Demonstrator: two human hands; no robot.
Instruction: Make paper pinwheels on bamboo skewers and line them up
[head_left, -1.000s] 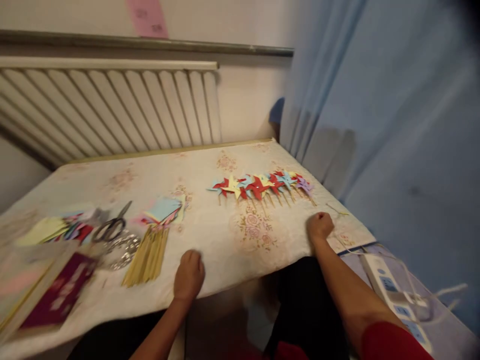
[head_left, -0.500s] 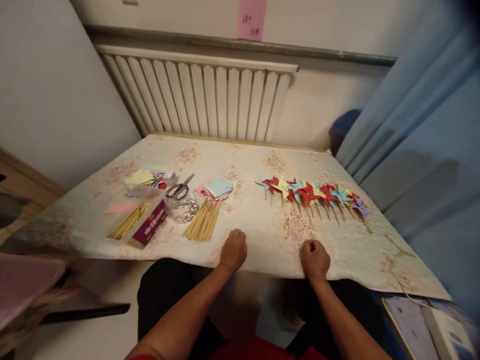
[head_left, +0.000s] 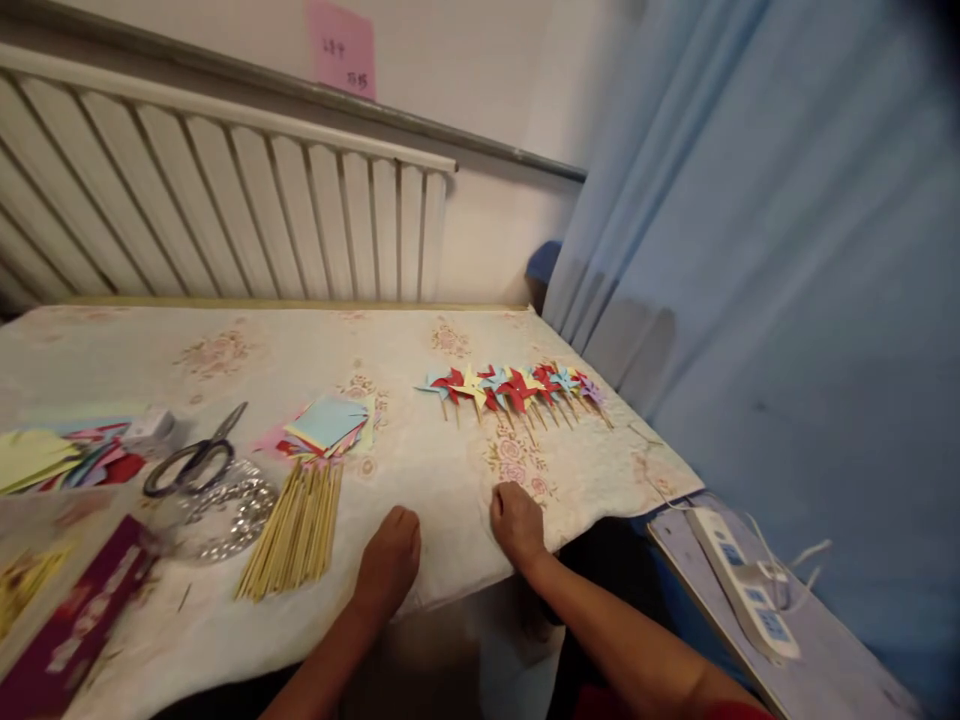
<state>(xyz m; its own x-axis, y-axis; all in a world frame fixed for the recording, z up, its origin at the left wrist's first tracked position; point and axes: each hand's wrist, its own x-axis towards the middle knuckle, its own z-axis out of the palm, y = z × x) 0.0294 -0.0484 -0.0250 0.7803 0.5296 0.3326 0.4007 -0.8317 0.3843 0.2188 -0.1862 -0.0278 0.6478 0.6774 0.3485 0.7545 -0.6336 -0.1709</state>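
Observation:
My left hand (head_left: 389,562) rests as a loose fist on the front edge of the flowered tablecloth (head_left: 450,520). My right hand (head_left: 518,522) is likewise curled into a fist, a short way to the right. Nothing shows in either one. Left of my left hand lies a bundle of thin wooden sticks (head_left: 296,530), with a stack of coloured paper squares (head_left: 328,425) behind it. A round clear dish of shiny pins (head_left: 229,510) and scissors (head_left: 199,462) are farther left. Beyond my right hand, a row of paper pinwheels (head_left: 517,390) on sticks lies across the cloth.
At the far left are a purple-sided box (head_left: 82,620) with sticks and a pile of cut paper (head_left: 45,460). A radiator (head_left: 285,210) stands behind the table. A blue curtain (head_left: 787,300) hangs at the right, near a power strip (head_left: 750,590) with cables.
The head view has swung right and closer, so the table things appear farther left and the power strip shows fully. Both fists stay on the table's front edge.

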